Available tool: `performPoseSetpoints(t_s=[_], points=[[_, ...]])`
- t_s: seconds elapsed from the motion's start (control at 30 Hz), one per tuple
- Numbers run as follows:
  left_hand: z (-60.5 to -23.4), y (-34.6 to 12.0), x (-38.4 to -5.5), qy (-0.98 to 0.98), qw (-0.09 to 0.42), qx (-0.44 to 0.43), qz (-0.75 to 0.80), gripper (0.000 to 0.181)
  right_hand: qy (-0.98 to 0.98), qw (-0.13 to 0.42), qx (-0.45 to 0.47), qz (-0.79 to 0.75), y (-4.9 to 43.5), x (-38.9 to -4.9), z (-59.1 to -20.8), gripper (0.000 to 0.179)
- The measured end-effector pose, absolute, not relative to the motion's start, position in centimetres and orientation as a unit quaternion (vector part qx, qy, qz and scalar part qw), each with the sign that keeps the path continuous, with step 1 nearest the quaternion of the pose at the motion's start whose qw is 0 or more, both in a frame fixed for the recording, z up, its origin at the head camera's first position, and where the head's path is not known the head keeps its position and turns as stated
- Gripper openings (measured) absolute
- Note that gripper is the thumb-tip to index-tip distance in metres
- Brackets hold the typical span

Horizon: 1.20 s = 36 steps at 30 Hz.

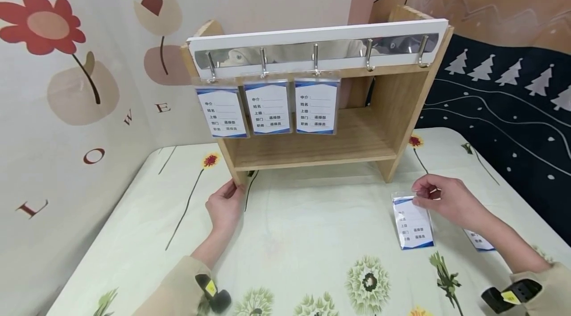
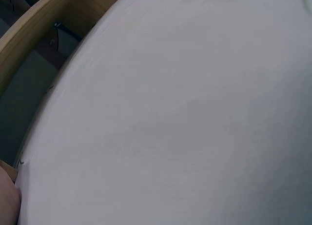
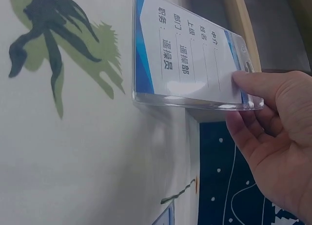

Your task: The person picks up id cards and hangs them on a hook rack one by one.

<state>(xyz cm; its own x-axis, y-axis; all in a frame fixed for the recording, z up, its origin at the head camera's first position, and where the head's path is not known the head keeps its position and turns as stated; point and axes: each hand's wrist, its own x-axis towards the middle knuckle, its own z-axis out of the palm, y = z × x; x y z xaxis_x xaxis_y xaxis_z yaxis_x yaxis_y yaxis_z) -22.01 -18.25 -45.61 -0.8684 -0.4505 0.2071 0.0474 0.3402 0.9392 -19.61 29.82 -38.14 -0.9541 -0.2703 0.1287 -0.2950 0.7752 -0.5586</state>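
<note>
My right hand pinches a clear-sleeved badge by its top edge, thumb in front and fingers behind. In the right wrist view the badge tilts above the tablecloth, its printed side with blue corners showing. My left hand grips the foot of the left side panel of a small wooden shelf; only a sliver of that hand enters the left wrist view. Along the shelf's top front runs a white hook rack. Three similar badges, such as the middle one, hang from its left hooks.
Another badge lies on the table, partly hidden beneath my right forearm. A pale flowered cloth covers the tabletop. Printed curtains stand behind and on the left, with a dark tree-patterned one at the right.
</note>
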Motion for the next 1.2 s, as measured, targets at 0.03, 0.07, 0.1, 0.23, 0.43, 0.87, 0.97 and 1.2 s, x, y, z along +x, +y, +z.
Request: performPoseSetpoints(t_s=[0.03,0.07,0.1,0.23,0.43,0.87,0.97,1.2], points=[[-45.6,-18.2,-22.0,-0.787,0.223,0.128,-0.561,0.036,-0.941,0.019,0.15,0.302,29.8,-19.6,-38.2,0.023],[-45.6,-18.2,-22.0,-0.787,0.223,0.128,-0.561,0.036,-0.941,0.017,0.15,0.304,29.7,-19.6,-38.2,0.024],[-45.6,-18.2,-21.9,-0.788,0.223,0.128,-0.56,0.036,-0.941,0.016,0.148,0.305,29.6,-19.6,-38.3,0.024],[-45.6,-18.3,-21.9,-0.792,0.221,0.129,-0.554,0.036,-0.94,0.011,0.147,0.308,29.1,-19.5,-38.4,0.022],[-45.7,-18.3,-21.8,-0.797,0.212,0.129,-0.55,0.036,-0.938,0.022,0.16,0.306,28.3,-19.3,-38.0,0.017],[-45.5,-18.3,-21.9,-0.799,0.218,0.13,-0.546,0.036,-0.922,0.04,0.201,0.328,26.7,-18.7,-37.1,0.019],[-45.5,-18.3,-21.9,-0.798,0.221,0.129,-0.545,0.036,-0.919,0.035,0.216,0.327,26.3,-18.7,-36.7,0.018],[-45.4,-18.3,-21.9,-0.8,0.217,0.133,-0.543,0.036,-0.914,0.031,0.251,0.318,25.5,-19.4,-35.5,0.016]])
